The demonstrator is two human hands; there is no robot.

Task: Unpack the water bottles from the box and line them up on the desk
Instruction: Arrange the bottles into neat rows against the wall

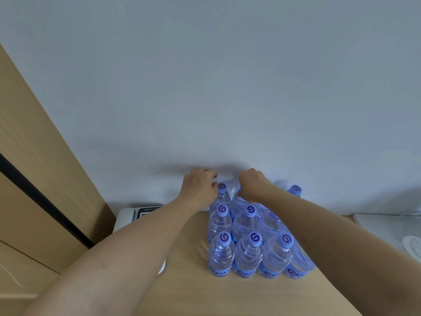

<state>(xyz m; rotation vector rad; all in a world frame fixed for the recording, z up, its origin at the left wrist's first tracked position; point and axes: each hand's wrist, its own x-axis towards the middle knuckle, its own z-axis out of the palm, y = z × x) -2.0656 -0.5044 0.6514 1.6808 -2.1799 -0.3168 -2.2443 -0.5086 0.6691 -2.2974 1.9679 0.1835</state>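
Several clear water bottles (pixel 247 254) with purple caps stand upright in tight rows on the light wooden desk (pixel 186 288), against the white wall. My right hand (pixel 251 182) is closed over the top of a back-row bottle (pixel 239 202), hiding its cap. My left hand (pixel 200 185) hovers beside the back-left bottle (pixel 222 193), fingers curled, thumb close to its cap; whether it grips anything is unclear. The box is out of sight.
A white desk phone (pixel 134 215) sits at the desk's back left, partly behind my left forearm. A white object (pixel 387 229) lies at the right edge. A wooden cabinet panel (pixel 45 167) rises on the left.
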